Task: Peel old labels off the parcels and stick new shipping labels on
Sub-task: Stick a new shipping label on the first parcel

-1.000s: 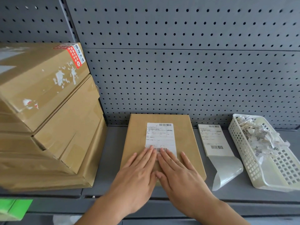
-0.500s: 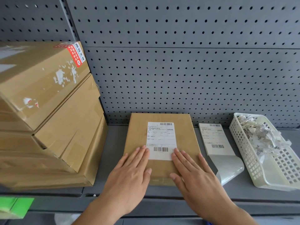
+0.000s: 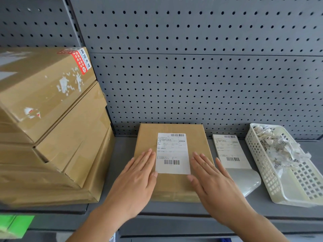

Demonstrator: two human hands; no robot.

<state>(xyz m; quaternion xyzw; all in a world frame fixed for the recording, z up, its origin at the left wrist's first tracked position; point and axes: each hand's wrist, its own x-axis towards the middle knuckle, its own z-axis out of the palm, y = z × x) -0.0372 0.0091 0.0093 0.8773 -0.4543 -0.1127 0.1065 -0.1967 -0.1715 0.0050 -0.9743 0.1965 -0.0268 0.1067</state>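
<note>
A flat brown parcel [image 3: 172, 187] lies on the grey shelf [image 3: 122, 151] in the middle. A white shipping label [image 3: 172, 152] with barcodes is stuck flat on its top. My left hand [image 3: 135, 179] lies flat on the parcel just left of the label, fingers straight. On the label's right side my right hand [image 3: 211, 182] lies flat too, fingers slightly spread. Neither hand holds anything. A strip of spare labels [image 3: 229, 151] with a curled backing sheet [image 3: 248, 182] lies to the right of the parcel.
A stack of larger brown boxes [image 3: 50, 130] fills the left; the top one bears torn label remains and a red-and-white sticker [image 3: 76, 59]. A white plastic basket [image 3: 297, 186] with torn label scraps stands at the right. Grey pegboard [image 3: 192, 75] backs the shelf.
Both hands have slid apart from the label's lower middle, the left one leftward and the right one rightward. The whole label now shows between them.
</note>
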